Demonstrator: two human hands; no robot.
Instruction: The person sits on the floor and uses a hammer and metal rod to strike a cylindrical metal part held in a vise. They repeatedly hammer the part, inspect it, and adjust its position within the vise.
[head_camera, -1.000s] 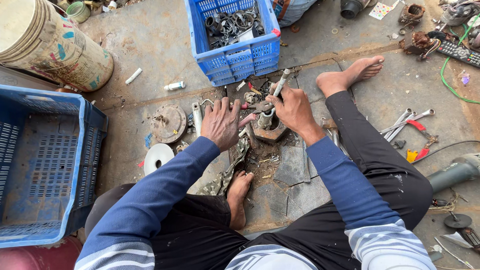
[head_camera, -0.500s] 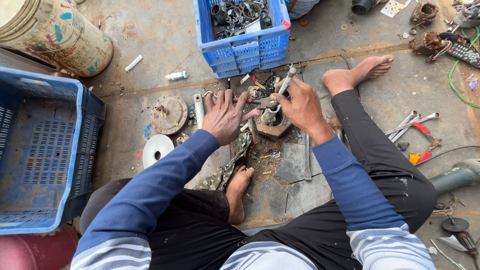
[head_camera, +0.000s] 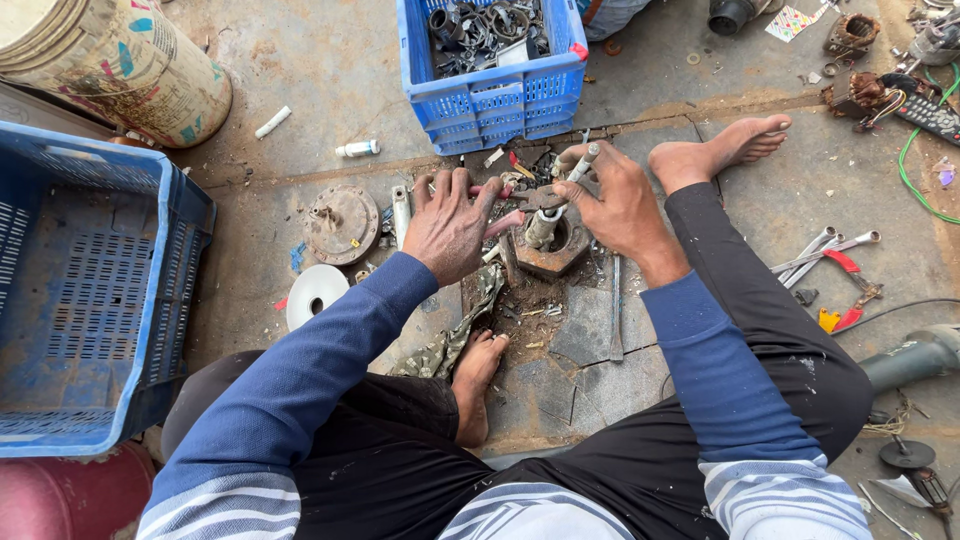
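Note:
I sit on the floor with a rusty metal part between my feet. My left hand lies spread beside it, fingers apart, over red-handled pliers. My right hand is closed on a grey metal tool that reaches down into the part's round centre. A camouflage rag lies by my left foot. My right foot rests to the right of the part.
A blue crate of metal scrap stands just beyond my hands. A larger blue crate is at left, a drum at the far left. Wrenches lie at right, a round rusty plate and white disc at left.
My left hand has shifted a little and spread flatter beside the part. My right hand keeps hold of the tool in the part. The camera has tilted slightly.

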